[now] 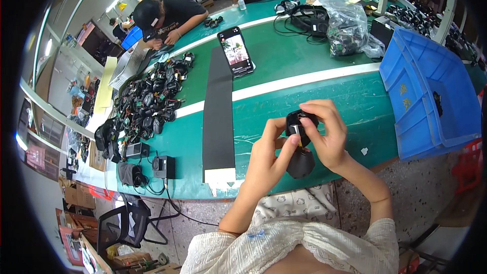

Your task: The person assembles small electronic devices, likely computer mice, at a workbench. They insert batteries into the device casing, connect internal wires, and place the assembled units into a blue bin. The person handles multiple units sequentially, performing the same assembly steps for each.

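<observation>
Both my hands hold a small black device point(300, 161) over the near edge of the green table point(284, 56). My left hand point(267, 158) grips it from the left, thumb and forefinger pinching its upper part. My right hand point(325, 133) curls over the top, fingers on the black upper piece where a small pale strip shows. The rounded lower half of the device hangs below my fingers.
A long black strip point(218, 114) lies left of my hands, with a smartphone point(236, 51) propped at its far end. A pile of black parts point(149, 99) covers the left side. A blue plastic bin point(431, 91) sits at right. A clear bag of parts point(347, 25) and other people working lie beyond.
</observation>
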{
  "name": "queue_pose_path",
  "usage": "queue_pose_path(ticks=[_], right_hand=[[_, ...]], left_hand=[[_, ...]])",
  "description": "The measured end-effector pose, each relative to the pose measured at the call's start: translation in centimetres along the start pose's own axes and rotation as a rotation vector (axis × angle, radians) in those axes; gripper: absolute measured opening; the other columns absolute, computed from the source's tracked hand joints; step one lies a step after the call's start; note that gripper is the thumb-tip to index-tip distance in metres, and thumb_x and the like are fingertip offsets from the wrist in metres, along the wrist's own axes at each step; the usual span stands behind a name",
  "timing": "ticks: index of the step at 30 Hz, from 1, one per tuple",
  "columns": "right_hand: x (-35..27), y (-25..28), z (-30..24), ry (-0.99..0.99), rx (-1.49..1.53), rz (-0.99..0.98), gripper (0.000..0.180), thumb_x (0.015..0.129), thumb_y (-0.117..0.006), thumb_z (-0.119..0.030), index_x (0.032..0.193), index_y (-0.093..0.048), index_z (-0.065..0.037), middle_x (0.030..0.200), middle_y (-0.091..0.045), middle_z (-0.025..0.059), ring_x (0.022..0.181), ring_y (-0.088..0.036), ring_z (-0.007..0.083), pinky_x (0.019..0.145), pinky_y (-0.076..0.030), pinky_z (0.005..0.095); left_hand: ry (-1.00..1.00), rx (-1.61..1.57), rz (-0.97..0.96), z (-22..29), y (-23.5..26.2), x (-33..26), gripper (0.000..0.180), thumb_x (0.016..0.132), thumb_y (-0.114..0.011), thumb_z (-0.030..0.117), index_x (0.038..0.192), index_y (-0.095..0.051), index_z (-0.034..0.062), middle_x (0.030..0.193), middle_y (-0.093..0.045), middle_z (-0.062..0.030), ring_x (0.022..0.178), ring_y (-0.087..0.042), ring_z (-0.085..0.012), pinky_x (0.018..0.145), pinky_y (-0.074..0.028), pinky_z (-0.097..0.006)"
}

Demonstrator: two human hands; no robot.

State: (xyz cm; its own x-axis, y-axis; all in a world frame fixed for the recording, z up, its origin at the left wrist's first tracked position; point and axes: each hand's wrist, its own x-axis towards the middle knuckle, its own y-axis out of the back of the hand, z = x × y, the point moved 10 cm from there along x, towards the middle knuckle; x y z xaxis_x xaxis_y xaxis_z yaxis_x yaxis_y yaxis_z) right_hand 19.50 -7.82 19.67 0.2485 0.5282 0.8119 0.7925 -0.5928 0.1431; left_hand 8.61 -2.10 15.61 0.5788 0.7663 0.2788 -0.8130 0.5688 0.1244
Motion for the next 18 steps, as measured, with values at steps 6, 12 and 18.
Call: queue_pose_path(ticks=[6,12,18], right_hand=[[1.0,-1.0,-1.7,0.147,-0.049,-0.016,0.022,0.075,-0.062,0.004,0.096,-0.055,0.003,0.092,-0.058,0.0150,0.081,-0.058,0.0277,0.069,-0.048,0.0330],[1.8,-0.6,-3.6,0.104,-0.097,-0.055,0.020,0.072,-0.063,0.002,0.091,-0.058,0.002,0.086,-0.060,0.0124,0.076,-0.059,0.0266,0.067,-0.048,0.0315],[1.1,-1.1,-4.4,0.145,-0.126,-0.158,0.025,0.076,-0.060,0.004,0.100,-0.056,0.002,0.098,-0.061,0.0168,0.086,-0.061,0.0205,0.068,-0.050,0.0255]], left_hand=[[-0.043,-0.084,0.045,1.5,0.9,-0.2,0.021,0.086,-0.053,0.006,0.102,-0.043,-0.0027,0.095,-0.058,-0.0102,0.084,-0.054,-0.0094,0.070,-0.048,-0.023],[-0.038,-0.237,0.040,3.7,1.0,-1.0,0.018,0.087,-0.051,0.005,0.100,-0.042,-0.0034,0.089,-0.058,-0.0097,0.077,-0.057,-0.0092,0.065,-0.048,-0.022],[-0.015,-0.379,0.027,3.0,0.8,-1.6,0.020,0.087,-0.051,0.008,0.100,-0.042,-0.0041,0.096,-0.055,-0.0139,0.079,-0.058,-0.0146,0.064,-0.055,-0.027]])
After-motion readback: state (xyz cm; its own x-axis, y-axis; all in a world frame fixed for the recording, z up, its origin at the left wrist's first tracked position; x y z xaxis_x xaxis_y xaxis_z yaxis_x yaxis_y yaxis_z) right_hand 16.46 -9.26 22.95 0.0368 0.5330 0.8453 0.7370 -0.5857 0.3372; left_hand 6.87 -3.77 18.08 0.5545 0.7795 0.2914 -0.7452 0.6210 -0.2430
